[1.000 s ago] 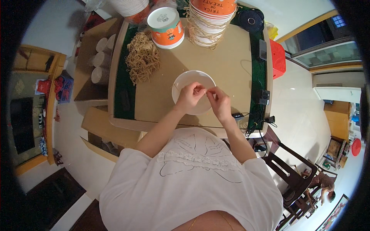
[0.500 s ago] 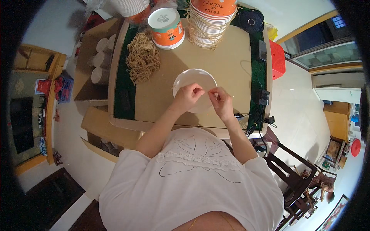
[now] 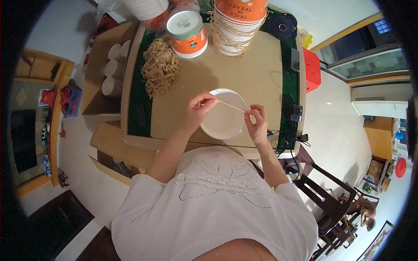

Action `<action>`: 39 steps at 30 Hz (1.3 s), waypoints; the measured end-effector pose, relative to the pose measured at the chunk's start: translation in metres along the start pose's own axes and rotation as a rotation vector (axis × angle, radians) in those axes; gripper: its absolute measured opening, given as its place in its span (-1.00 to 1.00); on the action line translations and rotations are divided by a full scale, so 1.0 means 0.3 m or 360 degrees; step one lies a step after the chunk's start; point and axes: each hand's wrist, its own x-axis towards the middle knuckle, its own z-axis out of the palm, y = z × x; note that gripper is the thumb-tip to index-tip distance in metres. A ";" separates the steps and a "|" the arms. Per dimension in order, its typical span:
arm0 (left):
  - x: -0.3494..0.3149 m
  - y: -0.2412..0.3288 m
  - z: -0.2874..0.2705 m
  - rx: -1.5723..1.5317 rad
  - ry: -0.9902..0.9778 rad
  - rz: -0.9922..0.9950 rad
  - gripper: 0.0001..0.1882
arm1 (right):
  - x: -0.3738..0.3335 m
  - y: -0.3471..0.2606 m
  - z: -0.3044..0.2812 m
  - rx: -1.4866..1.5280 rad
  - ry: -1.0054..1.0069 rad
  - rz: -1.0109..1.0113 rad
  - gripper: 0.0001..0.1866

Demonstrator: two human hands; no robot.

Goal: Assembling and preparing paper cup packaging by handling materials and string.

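A thin tan cord [image 3: 230,105] is stretched straight between my two hands, over the mouth of a white round paper bucket [image 3: 223,128]. My left hand [image 3: 200,109] pinches one end at the bucket's left rim. At the right rim my right hand [image 3: 257,125] pinches the other end, slightly lower. The bucket lies near the table's front edge. Farther left is a tangled heap of tan cords [image 3: 160,69]. Beyond it an orange-and-green bucket [image 3: 189,39] stands upside down, its white base up.
A tall stack of orange buckets [image 3: 238,32] with tan cords around it stands at the back. A dark round object [image 3: 282,27] lies at the far right corner. Cables [image 3: 285,141] hang by the right edge. Left of the table, a cardboard box [image 3: 99,82] holds white rolls or cups.
My hands have moved apart, drawing the cord out straight between them. The white bucket now appears slightly lower, and more of its inside shows.
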 end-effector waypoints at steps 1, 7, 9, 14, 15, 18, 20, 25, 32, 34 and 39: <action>-0.003 -0.006 -0.021 -0.0092 0.0036 -0.0054 -0.96 | -0.003 0.013 0.003 -0.0015 -0.0026 -0.0069 -0.83; -0.015 0.011 -0.017 -0.0409 0.0006 -0.0137 -0.93 | 0.030 -0.040 0.018 -0.0149 -0.0137 0.0015 -0.71; -0.011 0.033 -0.008 -0.0245 -0.0026 -0.0194 -0.92 | 0.065 -0.090 0.026 -0.0357 -0.0024 -0.0148 -0.68; 0.004 0.034 0.010 0.0020 -0.0195 -0.0004 -0.91 | 0.140 -0.150 0.025 -0.0018 -0.0513 0.0376 -0.59; 0.006 0.016 -0.008 0.0022 -0.0192 0.0003 -0.91 | 0.153 -0.164 0.021 -0.0111 -0.0575 0.0754 -0.57; 0.007 -0.026 -0.061 0.0193 -0.0024 -0.0081 -0.90 | 0.144 -0.158 0.016 -0.0173 -0.0469 0.0488 -0.53; -0.001 -0.028 -0.064 0.0186 -0.0152 -0.0047 -0.90 | 0.151 -0.167 0.033 -0.0204 -0.0384 -0.0060 -0.51; 0.014 0.017 -0.039 0.0418 -0.0245 -0.0065 -0.87 | 0.154 -0.189 0.089 0.0183 -0.0843 0.0201 -0.56; -0.002 0.034 -0.099 0.1300 0.0026 -0.0090 -0.67 | 0.167 -0.178 0.023 -0.0412 -0.0317 0.0358 -0.69; -0.001 -0.021 -0.108 0.1371 0.0131 0.0001 -0.70 | 0.154 -0.127 0.038 -0.0447 -0.0379 0.0300 -0.74; 0.051 -0.057 -0.141 0.1542 -0.0127 -0.0266 -0.77 | 0.182 -0.086 0.037 -0.0353 -0.0865 0.0739 -0.67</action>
